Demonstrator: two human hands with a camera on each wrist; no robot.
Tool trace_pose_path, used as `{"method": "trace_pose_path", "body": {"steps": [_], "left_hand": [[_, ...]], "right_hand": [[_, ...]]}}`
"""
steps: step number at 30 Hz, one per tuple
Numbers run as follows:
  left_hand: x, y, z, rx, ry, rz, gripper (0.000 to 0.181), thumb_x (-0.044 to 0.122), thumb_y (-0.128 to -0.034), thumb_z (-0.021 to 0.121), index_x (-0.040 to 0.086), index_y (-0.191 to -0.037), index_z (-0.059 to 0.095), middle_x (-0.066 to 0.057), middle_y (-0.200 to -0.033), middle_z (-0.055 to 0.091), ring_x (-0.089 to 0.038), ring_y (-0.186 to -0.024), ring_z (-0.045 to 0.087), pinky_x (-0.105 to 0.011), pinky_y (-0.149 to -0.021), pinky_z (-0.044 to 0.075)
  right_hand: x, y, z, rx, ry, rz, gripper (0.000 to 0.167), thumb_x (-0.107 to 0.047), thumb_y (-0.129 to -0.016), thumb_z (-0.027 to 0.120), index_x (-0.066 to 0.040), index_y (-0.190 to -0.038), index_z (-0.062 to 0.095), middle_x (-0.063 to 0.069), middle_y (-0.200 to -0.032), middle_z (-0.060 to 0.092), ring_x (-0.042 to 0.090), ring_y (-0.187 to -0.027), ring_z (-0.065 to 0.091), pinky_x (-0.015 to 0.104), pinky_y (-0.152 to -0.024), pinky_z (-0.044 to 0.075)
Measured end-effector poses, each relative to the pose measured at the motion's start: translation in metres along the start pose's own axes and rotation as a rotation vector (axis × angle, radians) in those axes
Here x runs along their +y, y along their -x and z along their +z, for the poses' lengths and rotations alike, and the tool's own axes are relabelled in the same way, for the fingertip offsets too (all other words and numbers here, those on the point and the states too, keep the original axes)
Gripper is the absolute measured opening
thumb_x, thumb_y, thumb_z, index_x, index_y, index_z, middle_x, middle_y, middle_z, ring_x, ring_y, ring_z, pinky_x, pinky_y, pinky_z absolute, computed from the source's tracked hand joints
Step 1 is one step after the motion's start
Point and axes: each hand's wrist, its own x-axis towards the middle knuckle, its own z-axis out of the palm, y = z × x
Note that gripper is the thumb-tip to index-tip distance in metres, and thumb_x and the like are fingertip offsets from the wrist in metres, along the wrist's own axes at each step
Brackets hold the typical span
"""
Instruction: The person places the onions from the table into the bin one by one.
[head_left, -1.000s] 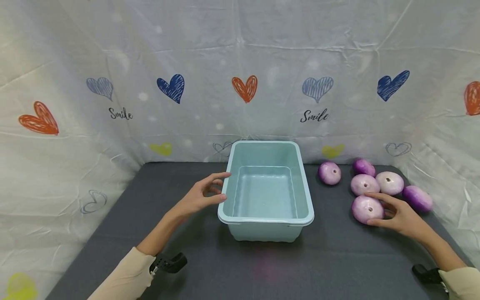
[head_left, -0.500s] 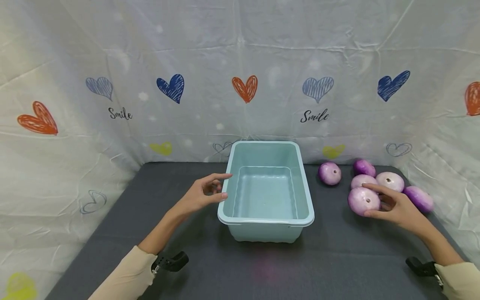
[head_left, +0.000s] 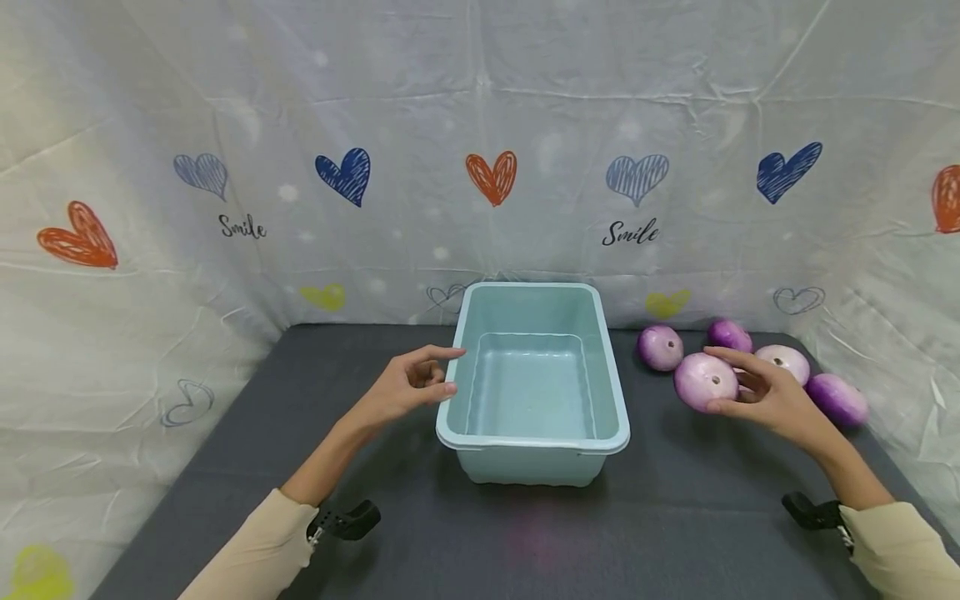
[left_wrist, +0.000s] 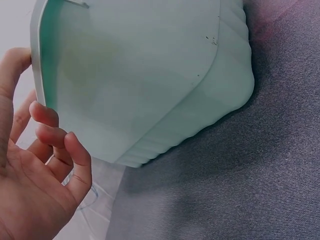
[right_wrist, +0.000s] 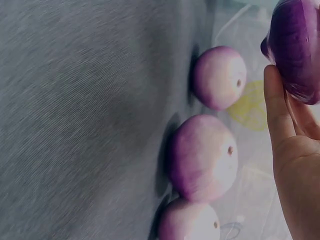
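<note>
My right hand (head_left: 772, 397) holds a purple-and-white onion (head_left: 699, 383) between thumb and fingers, above the dark cloth and right of the pale blue basin (head_left: 536, 443). In the right wrist view this onion (right_wrist: 299, 47) is at the upper right, partly cut off by the frame. At the basin's left side, my left hand (head_left: 405, 387) touches the rim with thumb and index finger, both fairly straight. The left wrist view shows its other fingers (left_wrist: 77, 165) loosely bent beside the basin wall (left_wrist: 135, 85), holding nothing.
Several more onions lie on the right of the dark cloth (head_left: 675, 533): one onion (head_left: 660, 347) nearer the basin, others such as the onion (head_left: 837, 399) in a cluster, partly hidden by my right hand. A white curtain (head_left: 555, 92) with printed hearts hangs behind and at the sides.
My right hand has lifted the front onion from beside the cluster and carried it up and leftward toward the basin. The left hand and the basin have barely moved.
</note>
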Motion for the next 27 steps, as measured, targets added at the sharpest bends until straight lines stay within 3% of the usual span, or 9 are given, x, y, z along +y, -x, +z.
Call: {"method": "trace_pose_path", "body": {"steps": [7,13,21,27], "left_hand": [[-0.001,0.001,0.0,0.015,-0.013,-0.008,0.049,0.007,-0.0972,0.07,0.001,-0.143,0.056,-0.012,-0.08,0.05,-0.015,-0.064,0.044,-0.039,-0.064,0.042],[-0.003,0.001,0.0,0.021,-0.016,-0.014,0.049,0.008,-0.0973,0.07,0.0,-0.143,0.055,-0.014,-0.08,0.051,-0.015,-0.065,0.045,-0.038,-0.063,0.042],[-0.001,0.002,0.002,0.021,-0.021,-0.024,0.048,0.009,-0.098,0.07,0.004,-0.144,0.057,-0.012,-0.079,0.052,-0.025,-0.065,0.045,-0.034,-0.063,0.042],[-0.001,0.002,0.003,0.025,-0.029,-0.033,0.047,0.01,-0.0985,0.069,0.006,-0.144,0.057,-0.011,-0.079,0.053,-0.028,-0.065,0.045,-0.031,-0.063,0.042]], "right_hand": [[-0.006,-0.016,0.005,0.007,-0.027,-0.051,0.071,0.016,-0.08,0.079,0.004,-0.144,0.052,0.001,-0.14,0.055,0.009,-0.117,0.06,0.022,-0.088,0.05],[-0.017,-0.028,0.008,0.032,-0.063,-0.011,0.068,0.015,-0.084,0.076,0.003,-0.146,0.051,-0.002,-0.14,0.053,0.007,-0.119,0.057,0.02,-0.091,0.048],[-0.028,-0.044,0.009,0.042,-0.127,-0.049,0.066,0.018,-0.085,0.072,0.003,-0.146,0.051,0.002,-0.139,0.056,0.012,-0.119,0.059,0.022,-0.093,0.047],[-0.036,-0.054,0.011,0.052,-0.118,-0.03,0.063,0.013,-0.089,0.071,0.002,-0.147,0.05,0.001,-0.142,0.053,0.011,-0.122,0.057,0.022,-0.095,0.046]]}}
